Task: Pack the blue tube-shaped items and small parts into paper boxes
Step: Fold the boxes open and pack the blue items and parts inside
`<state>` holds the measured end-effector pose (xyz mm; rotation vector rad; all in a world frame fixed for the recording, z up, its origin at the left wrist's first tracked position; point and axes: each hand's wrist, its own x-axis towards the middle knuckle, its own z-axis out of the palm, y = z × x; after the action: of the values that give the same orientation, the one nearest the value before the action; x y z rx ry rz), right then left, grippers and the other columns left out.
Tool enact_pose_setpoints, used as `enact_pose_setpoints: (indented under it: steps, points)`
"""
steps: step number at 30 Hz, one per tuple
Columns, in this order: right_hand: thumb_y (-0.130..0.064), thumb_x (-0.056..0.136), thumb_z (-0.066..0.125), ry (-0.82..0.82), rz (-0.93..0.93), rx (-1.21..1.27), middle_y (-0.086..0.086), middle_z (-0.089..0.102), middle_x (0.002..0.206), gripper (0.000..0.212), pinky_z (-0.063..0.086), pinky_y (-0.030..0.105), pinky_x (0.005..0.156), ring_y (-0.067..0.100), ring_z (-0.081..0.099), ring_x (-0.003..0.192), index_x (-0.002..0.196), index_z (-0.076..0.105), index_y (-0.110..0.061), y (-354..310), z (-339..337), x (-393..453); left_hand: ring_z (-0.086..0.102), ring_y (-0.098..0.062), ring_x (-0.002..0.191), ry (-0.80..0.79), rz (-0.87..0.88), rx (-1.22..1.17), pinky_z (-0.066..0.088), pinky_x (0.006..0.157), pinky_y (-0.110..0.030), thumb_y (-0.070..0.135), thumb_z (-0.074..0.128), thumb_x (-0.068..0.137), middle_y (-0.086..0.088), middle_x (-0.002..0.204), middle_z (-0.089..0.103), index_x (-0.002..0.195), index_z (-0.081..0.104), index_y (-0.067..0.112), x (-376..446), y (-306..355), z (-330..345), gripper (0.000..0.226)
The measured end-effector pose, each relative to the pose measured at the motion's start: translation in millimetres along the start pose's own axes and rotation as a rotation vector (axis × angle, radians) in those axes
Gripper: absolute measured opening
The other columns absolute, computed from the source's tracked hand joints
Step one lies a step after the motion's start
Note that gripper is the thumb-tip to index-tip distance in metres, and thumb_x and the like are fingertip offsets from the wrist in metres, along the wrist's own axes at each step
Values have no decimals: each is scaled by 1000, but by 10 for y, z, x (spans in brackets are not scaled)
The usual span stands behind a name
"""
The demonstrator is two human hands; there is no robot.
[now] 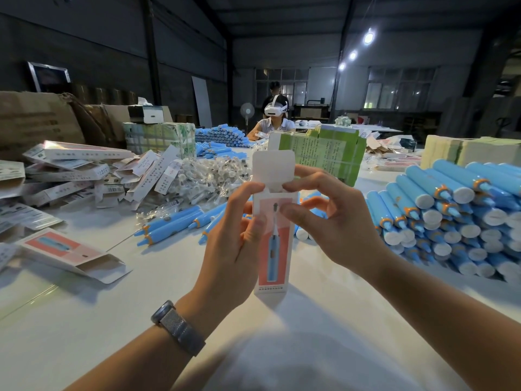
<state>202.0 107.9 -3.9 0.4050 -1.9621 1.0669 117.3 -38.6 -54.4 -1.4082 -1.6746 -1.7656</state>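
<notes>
Left wrist: mesh-band watch [180, 328], nearest the camera.
Left hand [231, 244]: fingers curled round the left edge of the paper box [275, 244], thumb on its front.
Right hand [335, 221]: thumb and fingers pinch the box's top right corner.
Paper box: upright above the white table [84, 320], top flap [273, 167] standing open.
Blue tubes [456, 210]: stacked at right, more loose ones [172, 224] behind the hands.
Small parts: clear bags [208, 173] heaped at centre left.
Flat boxes [73, 176]: piled at left.
Far side: person in white headset [276, 108].
</notes>
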Motion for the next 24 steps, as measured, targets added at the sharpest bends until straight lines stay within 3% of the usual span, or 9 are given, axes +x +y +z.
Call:
enact_pose_setpoints:
  steps: [10,14,18,24]
  points:
    - [-6,73,80,12,48,72,-14,71,104,27,48,17,70,12,64,87,89,70,-26,-57,-7,24,67,-26,90,-10,-20,-48,56,75,-57,41,40,99,8,108,64,127,42,57,2,-12,-5,31]
    - [-7,71,81,41,47,52,-8,71,96,30,47,20,66,9,62,81,89,62,-23,-74,-9,23,68,-23,95,-26,-10,-57,57,79,-54,41,39,101,10,112,64,128,38,58,-2,11,0,32]
    - [-10,70,81,48,44,96,-12,66,96,43,45,22,63,10,60,79,99,52,-24,-97,-4,25,67,-23,98,-37,-26,-137,56,85,-53,35,41,101,4,111,64,127,34,57,8,14,-17,34]
    - [-20,73,83,13,49,62,-16,68,97,62,46,26,64,11,57,78,125,51,-31,-78,-51,34,68,-24,91,-44,-42,-137,55,82,-56,44,44,96,0,109,61,118,42,58,16,10,-21,26]
